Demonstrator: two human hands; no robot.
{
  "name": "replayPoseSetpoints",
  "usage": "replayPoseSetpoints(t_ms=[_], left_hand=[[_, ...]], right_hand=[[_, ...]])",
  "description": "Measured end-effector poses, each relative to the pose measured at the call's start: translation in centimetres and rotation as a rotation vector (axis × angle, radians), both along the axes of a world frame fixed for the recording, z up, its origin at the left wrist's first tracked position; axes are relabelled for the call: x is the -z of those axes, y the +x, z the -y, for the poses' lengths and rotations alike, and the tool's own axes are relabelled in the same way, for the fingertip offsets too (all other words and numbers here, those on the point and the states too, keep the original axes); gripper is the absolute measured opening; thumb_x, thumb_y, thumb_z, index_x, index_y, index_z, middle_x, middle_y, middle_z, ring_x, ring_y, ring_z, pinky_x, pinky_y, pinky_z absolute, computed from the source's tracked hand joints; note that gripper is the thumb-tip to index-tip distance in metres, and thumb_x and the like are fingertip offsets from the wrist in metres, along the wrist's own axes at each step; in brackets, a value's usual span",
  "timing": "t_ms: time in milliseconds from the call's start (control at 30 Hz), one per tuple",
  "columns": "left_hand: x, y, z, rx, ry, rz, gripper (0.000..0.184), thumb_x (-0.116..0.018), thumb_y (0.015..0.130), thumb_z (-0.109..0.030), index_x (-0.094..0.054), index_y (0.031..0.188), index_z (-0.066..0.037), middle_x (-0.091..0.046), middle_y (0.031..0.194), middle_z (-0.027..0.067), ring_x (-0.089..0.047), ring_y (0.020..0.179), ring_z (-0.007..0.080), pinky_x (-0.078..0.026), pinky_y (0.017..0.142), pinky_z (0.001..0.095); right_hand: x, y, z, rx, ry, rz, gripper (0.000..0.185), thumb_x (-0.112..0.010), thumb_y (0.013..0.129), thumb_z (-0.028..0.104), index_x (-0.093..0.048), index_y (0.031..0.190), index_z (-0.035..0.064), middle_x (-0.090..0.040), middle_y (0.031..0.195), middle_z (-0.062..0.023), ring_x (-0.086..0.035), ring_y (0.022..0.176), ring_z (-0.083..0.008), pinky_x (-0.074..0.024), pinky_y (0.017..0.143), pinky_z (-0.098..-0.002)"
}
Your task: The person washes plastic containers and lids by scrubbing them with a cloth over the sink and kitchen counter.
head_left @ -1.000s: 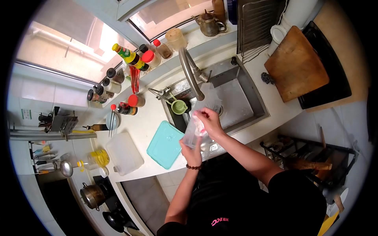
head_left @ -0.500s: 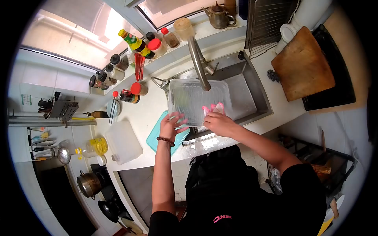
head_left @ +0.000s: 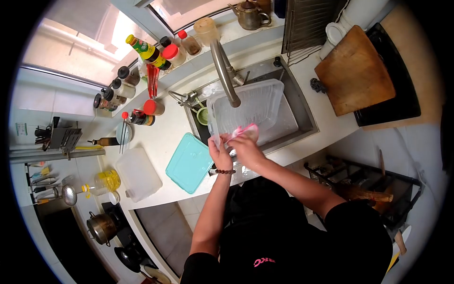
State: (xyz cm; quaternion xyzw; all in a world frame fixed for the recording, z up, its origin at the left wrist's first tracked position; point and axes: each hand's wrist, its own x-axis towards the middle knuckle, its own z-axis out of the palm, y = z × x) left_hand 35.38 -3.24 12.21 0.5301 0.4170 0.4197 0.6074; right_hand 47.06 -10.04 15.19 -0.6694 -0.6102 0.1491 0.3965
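A clear plastic container (head_left: 250,106) is tilted over the sink (head_left: 306,120), under the faucet (head_left: 223,75). My left hand (head_left: 220,154) grips its near left corner, the thumb and fingers closed at the rim. Bunched in my right hand (head_left: 248,150) is a pink and white cloth (head_left: 251,131), right beside the left hand at the container's near side. The fingers of the right hand are partly hidden behind its back. On the counter left of my hands lies a turquoise lid (head_left: 189,163).
A green strainer (head_left: 202,116) sits in the sink's left part. Farther left, a translucent plastic box (head_left: 138,174) rests on the counter. A wooden cutting board (head_left: 354,73) lies to the right. Seasoning jars and bottles (head_left: 124,88) line the ledge, with a metal teapot (head_left: 250,15) behind the sink.
My left hand, spread open before, has moved right and closed on the container's rim. The container has turned and tilted, uncovering the green strainer. The right hand still holds the cloth.
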Motion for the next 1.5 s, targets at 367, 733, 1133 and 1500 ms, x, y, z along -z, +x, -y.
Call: replayPoseSetpoints(t_ms=[367,733,1133,1500], left_hand=[[-2.2,1.3,-0.5,-0.182,-0.151,0.231,0.019,-0.049,0.109,-0.023,-0.049,0.115,-0.005,-0.063,0.111,0.0116,-0.066,0.102,0.0236,-0.064,0.083,0.0486],[-2.2,1.9,-0.3,-0.319,-0.424,0.410,0.022,-0.048,0.109,-0.030,-0.045,0.114,-0.009,-0.060,0.108,0.0086,-0.065,0.108,0.0268,-0.064,0.079,0.0580],[-3.0,2.2,-0.1,-0.336,-0.396,0.363,0.026,-0.049,0.109,-0.034,-0.047,0.116,-0.008,-0.060,0.106,0.0077,-0.066,0.104,0.0258,-0.062,0.075,0.0497],[-2.9,1.1,-0.5,-0.343,-0.381,0.310,0.026,-0.047,0.109,-0.034,-0.047,0.116,-0.009,-0.060,0.106,0.0088,-0.065,0.105,0.0268,-0.060,0.068,0.0454]], right_hand=[[4.6,4.3,0.2,0.062,-0.165,0.072,0.034,-0.065,0.075,-0.001,-0.073,0.108,-0.0022,-0.071,0.114,-0.0176,-0.061,0.112,-0.0386,-0.0445,0.106,-0.0446],[2.6,9.0,0.1,0.158,-0.209,-0.025,0.037,-0.064,0.070,-0.006,-0.076,0.104,0.0024,-0.074,0.107,-0.0166,-0.064,0.107,-0.0356,-0.0490,0.101,-0.0432],[1.6,7.2,-0.2,0.072,-0.057,0.000,0.028,-0.067,0.070,-0.005,-0.076,0.095,0.0018,-0.073,0.105,-0.0130,-0.062,0.110,-0.0310,-0.0467,0.102,-0.0426],[2.6,2.8,0.2,-0.069,0.072,0.068,0.034,-0.069,0.074,0.001,-0.073,0.108,0.0039,-0.071,0.110,-0.0064,-0.059,0.112,-0.0302,-0.0449,0.106,-0.0428]])
